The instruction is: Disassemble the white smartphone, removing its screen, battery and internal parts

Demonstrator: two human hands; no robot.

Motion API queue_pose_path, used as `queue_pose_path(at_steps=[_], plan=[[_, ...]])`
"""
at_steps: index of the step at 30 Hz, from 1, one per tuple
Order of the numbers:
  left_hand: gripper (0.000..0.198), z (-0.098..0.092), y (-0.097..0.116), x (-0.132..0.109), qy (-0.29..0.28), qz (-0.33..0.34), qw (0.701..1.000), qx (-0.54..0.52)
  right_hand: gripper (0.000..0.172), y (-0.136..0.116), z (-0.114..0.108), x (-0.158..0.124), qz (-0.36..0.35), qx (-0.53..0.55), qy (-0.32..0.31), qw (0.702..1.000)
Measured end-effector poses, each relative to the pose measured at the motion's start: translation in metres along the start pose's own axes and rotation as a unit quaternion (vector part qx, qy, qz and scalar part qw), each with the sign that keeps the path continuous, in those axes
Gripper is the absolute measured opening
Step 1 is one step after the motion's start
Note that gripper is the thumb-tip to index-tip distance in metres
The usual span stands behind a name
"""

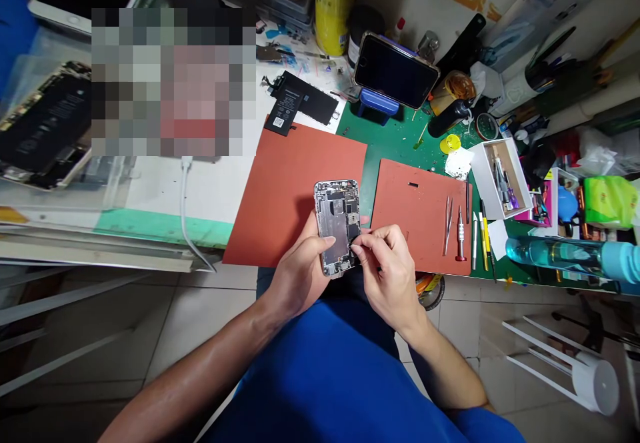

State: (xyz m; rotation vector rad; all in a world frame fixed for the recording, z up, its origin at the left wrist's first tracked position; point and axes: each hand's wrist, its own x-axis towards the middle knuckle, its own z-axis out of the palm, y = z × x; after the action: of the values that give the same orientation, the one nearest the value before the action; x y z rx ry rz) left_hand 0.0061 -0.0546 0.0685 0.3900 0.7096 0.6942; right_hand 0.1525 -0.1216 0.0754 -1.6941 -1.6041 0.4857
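An opened phone (334,226), its battery bay bare and circuit board showing, is held tilted over the front edge of the bench. My left hand (306,263) grips it from the left and below, thumb lying across the lower part of the bay. At the phone's lower right edge, my right hand (387,266) pinches with thumb and forefinger. Whatever sits between those fingertips is too small or hidden to make out. Beneath and behind the phone lies a reddish-brown mat (300,176). Black phone batteries (285,111) rest at its top edge.
On the right mat (400,209) lie tweezers (448,226) and a screwdriver (461,233). Behind stands a phone on a blue holder (379,103). A blue water bottle (560,253), a white tool box (500,179) and a yellow can (336,9) surround the work area. A white cable (184,203) hangs over the edge.
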Motion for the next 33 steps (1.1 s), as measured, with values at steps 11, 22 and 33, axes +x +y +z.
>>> queue_pose_path(at_steps=[11, 22, 33], plan=[[0.069, -0.001, -0.006, 0.003, -0.008, 0.036, 0.995, 0.094, 0.029, 0.005, -0.007, 0.004, -0.065, -0.075, -0.061, 0.993], [0.071, -0.001, -0.002, 0.005, -0.007, 0.019, 0.997, 0.076, 0.026, 0.004, -0.022, -0.009, -0.072, -0.020, -0.101, 0.992], [0.068, 0.000, -0.005, 0.006, -0.014, 0.011, 0.997, 0.070, 0.024, 0.006, -0.023, -0.003, -0.098, -0.089, -0.164, 0.977]])
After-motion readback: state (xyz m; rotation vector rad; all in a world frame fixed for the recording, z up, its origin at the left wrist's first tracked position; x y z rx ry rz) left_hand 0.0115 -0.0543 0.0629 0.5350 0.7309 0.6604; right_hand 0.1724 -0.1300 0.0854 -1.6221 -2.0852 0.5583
